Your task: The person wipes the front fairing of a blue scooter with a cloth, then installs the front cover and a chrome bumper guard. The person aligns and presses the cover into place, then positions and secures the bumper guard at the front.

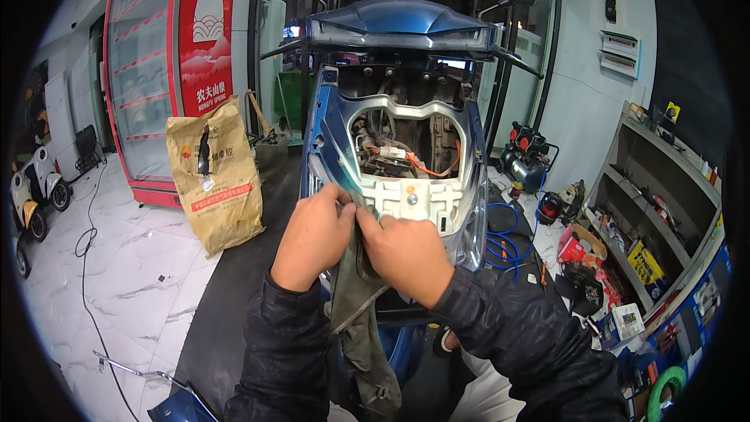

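Note:
In front of me stands a blue scooter (402, 16) with its front panel off. A cream inner frame (414, 199) surrounds an opening that shows wiring (391, 154), with an orange cable running through it. My left hand (314, 233) is closed on the top end of a dirty grey-green rag (363, 344), beside the frame's lower left edge. Close by on the right, my right hand (408, 256) also grips the rag, its fingers curled and partly hidden. The rag hangs down below both hands, over the scooter's lower front.
A tan paper sack (215, 176) stands at left before a red drinks fridge (205, 62). At right are an air compressor (525, 160), a coiled blue hose (504, 242) and a cluttered shelf (664, 144). A metal rod (148, 371) and a black cable (87, 289) lie at lower left.

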Demonstrator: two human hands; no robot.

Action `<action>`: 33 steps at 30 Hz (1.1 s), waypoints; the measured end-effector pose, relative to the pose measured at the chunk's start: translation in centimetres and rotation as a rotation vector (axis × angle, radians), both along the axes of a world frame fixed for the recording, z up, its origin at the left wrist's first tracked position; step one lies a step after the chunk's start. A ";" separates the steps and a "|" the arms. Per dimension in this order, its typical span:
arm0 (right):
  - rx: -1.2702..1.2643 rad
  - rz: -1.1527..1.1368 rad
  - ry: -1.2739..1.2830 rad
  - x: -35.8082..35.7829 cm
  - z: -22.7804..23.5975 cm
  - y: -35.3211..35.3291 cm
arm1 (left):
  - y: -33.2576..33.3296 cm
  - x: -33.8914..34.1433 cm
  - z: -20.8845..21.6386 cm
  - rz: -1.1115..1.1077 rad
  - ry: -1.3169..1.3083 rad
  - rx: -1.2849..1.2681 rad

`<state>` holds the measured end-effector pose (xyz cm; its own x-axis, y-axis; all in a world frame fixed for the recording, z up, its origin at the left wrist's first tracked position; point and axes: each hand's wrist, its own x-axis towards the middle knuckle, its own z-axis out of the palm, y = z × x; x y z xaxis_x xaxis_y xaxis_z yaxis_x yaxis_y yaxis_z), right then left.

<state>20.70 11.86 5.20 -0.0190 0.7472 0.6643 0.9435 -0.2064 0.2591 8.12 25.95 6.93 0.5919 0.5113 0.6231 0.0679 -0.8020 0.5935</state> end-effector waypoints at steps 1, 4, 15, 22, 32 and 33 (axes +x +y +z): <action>-0.010 -0.008 0.008 -0.4 -0.3 -0.4 | -0.1 -0.1 0.0 -0.014 0.057 0.012; 0.034 0.014 0.018 -0.8 -1.4 -3.8 | -1.0 -0.5 -0.6 -0.179 0.148 0.064; 0.104 0.149 0.706 -3.0 -6.3 -13.9 | -8.9 -1.8 -1.9 -0.401 0.281 0.449; 0.198 0.206 1.218 -6.0 -13.6 -21.1 | -17.1 -1.9 -5.9 -0.622 0.191 0.462; 0.172 0.271 0.997 -0.8 -10.6 -23.0 | -20.7 -4.0 -10.3 -0.614 -0.091 -0.079; 0.190 0.274 0.931 1.4 -9.4 -22.0 | -20.3 -4.2 -10.6 -0.599 -0.080 -0.019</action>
